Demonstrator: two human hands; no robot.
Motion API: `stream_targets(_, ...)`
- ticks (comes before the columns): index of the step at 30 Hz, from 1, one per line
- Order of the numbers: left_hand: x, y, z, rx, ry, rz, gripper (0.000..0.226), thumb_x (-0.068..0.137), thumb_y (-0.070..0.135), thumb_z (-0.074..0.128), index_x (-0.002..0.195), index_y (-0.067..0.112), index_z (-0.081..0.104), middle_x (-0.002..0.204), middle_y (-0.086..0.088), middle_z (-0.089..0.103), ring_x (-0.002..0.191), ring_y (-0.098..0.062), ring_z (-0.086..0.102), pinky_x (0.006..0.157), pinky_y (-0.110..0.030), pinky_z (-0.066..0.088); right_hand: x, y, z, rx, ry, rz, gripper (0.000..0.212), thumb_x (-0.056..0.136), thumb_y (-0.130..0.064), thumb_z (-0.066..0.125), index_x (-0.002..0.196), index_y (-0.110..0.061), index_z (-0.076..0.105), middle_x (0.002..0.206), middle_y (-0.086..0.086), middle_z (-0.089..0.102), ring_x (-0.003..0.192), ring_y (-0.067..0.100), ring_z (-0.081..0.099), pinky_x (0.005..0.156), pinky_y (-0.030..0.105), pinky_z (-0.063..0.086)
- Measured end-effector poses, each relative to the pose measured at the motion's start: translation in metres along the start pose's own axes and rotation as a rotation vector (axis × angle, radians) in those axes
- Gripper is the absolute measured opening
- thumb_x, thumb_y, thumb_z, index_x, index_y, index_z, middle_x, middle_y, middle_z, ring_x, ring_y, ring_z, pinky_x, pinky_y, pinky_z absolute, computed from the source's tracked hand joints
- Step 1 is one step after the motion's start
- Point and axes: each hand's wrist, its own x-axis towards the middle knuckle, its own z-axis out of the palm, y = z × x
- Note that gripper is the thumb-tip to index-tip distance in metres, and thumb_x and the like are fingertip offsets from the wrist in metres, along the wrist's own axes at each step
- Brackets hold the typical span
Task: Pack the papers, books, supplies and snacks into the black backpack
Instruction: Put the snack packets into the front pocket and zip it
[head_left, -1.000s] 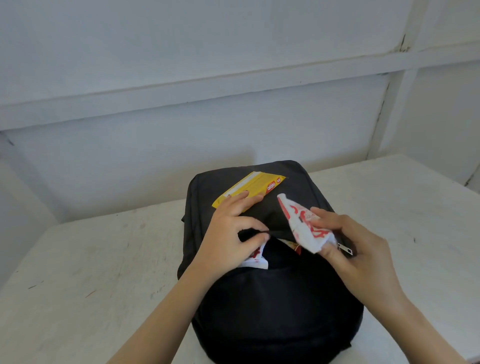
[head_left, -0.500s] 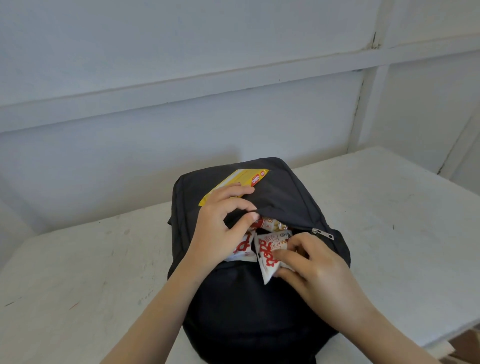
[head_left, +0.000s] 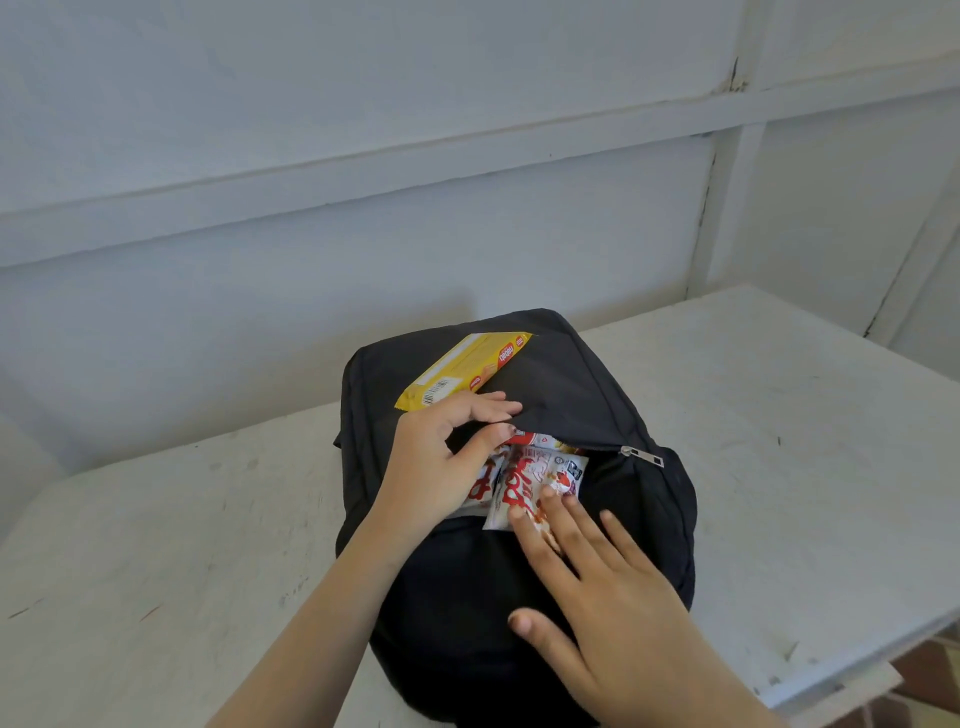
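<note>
Snack packet (head_left: 535, 480) looks light, slippery: my right hand (head_left: 613, 597) pushes its lower edge flat-fingered; left hand (head_left: 436, 462) pinches the backpack flap (head_left: 561, 405).

White painted table (head_left: 156, 545): surface scuffed, with dark specks and scratches at near left. Pale blue-grey wall (head_left: 311, 78) behind its far edge, crossed by a horizontal batten (head_left: 363, 174). Vertical batten (head_left: 722, 218) at right. Reddish-brown floor (head_left: 930, 670) shows past the near right corner.

Two bare forearms (head_left: 322, 613) lead to the left hand (head_left: 436, 467) and right hand (head_left: 613, 597), both with short nails.
</note>
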Motion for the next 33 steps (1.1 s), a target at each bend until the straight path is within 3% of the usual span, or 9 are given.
stream_targets(2, 0.000, 0.002, -0.001, -0.024, -0.002, 0.012, 0.016, 0.083, 0.003, 0.065, 0.090, 0.015, 0.072, 0.096, 0.014, 0.070, 0.100, 0.003, 0.062, 0.094, -0.016, 0.044, 0.008, 0.001, 0.002, 0.012, -0.040, 0.019, 0.065, 0.095, -0.059, 0.015, 0.140, -0.021, 0.042, 0.139, 0.007, 0.050, 0.126, 0.022, 0.048, 0.099, 0.038, 0.026)
stream_targets(7, 0.001, 0.005, -0.004, -0.059, -0.013, 0.011, 0.014, 0.082, -0.001, 0.065, 0.088, 0.010, 0.072, 0.095, 0.011, 0.071, 0.099, 0.002, 0.063, 0.092, -0.016, 0.045, 0.035, 0.002, 0.008, 0.032, -0.117, 0.101, 0.066, 0.096, -0.059, 0.015, 0.140, -0.018, 0.043, 0.144, 0.009, 0.043, 0.132, 0.023, 0.043, 0.111, 0.045, 0.028)
stream_targets(10, 0.001, 0.005, -0.004, -0.049, -0.016, 0.008, 0.015, 0.083, 0.000, 0.064, 0.088, 0.012, 0.072, 0.095, 0.013, 0.070, 0.098, 0.002, 0.063, 0.091, -0.015, 0.045, 0.042, 0.002, 0.008, 0.037, -0.120, 0.127, 0.065, 0.097, -0.057, 0.016, 0.138, -0.017, 0.047, 0.142, 0.011, 0.046, 0.131, 0.026, 0.044, 0.106, 0.041, 0.023)
stream_targets(14, -0.001, 0.003, -0.003, -0.068, -0.015, -0.007, 0.015, 0.082, 0.001, 0.066, 0.085, 0.015, 0.071, 0.094, 0.014, 0.070, 0.097, 0.002, 0.064, 0.091, -0.016, 0.046, 0.034, 0.001, 0.000, 0.090, -0.052, 0.193, 0.053, 0.092, -0.052, 0.031, 0.124, -0.021, 0.060, 0.132, 0.012, 0.053, 0.121, 0.030, 0.051, 0.102, 0.038, 0.040)
stream_targets(20, -0.003, 0.000, -0.004, -0.042, -0.034, -0.044, 0.014, 0.083, 0.005, 0.066, 0.087, 0.016, 0.072, 0.096, 0.016, 0.069, 0.097, 0.004, 0.063, 0.089, -0.013, 0.045, 0.008, 0.007, -0.012, 0.330, 0.085, 0.115, 0.049, 0.097, -0.043, 0.030, 0.128, -0.016, 0.057, 0.127, 0.003, 0.058, 0.116, 0.017, 0.054, 0.096, 0.028, 0.044)
stream_targets(24, 0.000, 0.002, -0.004, -0.056, -0.031, -0.028, 0.014, 0.083, 0.003, 0.066, 0.086, 0.015, 0.072, 0.094, 0.016, 0.069, 0.095, 0.003, 0.063, 0.086, -0.010, 0.044, 0.011, 0.010, -0.009, 0.270, -0.097, -0.003, 0.060, 0.097, -0.050, 0.019, 0.140, -0.015, 0.042, 0.141, -0.001, 0.047, 0.133, 0.013, 0.041, 0.113, 0.030, 0.024)
stream_targets(28, 0.003, 0.004, -0.005, -0.060, -0.021, 0.015, 0.017, 0.082, 0.001, 0.066, 0.084, 0.017, 0.071, 0.093, 0.013, 0.071, 0.093, 0.002, 0.064, 0.086, -0.013, 0.046, 0.026, 0.002, -0.003, 0.340, -0.198, -0.046, 0.071, 0.093, -0.060, 0.006, 0.150, -0.019, 0.012, 0.156, -0.004, 0.017, 0.144, 0.007, 0.006, 0.117, 0.029, -0.007)
stream_targets(31, 0.004, 0.003, -0.005, -0.055, -0.020, 0.030, 0.019, 0.082, 0.002, 0.066, 0.084, 0.020, 0.071, 0.092, 0.013, 0.071, 0.093, 0.001, 0.064, 0.087, -0.015, 0.047, 0.035, -0.007, -0.004, 0.375, -0.221, -0.031, 0.072, 0.091, -0.061, 0.005, 0.151, -0.020, 0.002, 0.157, -0.005, 0.005, 0.144, 0.006, -0.005, 0.115, 0.028, -0.014)
stream_targets(33, 0.002, 0.000, -0.005, -0.059, -0.031, 0.032, 0.015, 0.081, 0.001, 0.066, 0.083, 0.014, 0.072, 0.092, 0.012, 0.071, 0.093, 0.001, 0.064, 0.086, -0.014, 0.047, 0.034, -0.008, -0.006, 0.392, -0.207, -0.023, 0.072, 0.091, -0.061, 0.003, 0.150, -0.021, 0.013, 0.156, -0.004, 0.012, 0.144, 0.007, 0.005, 0.115, 0.030, -0.007)
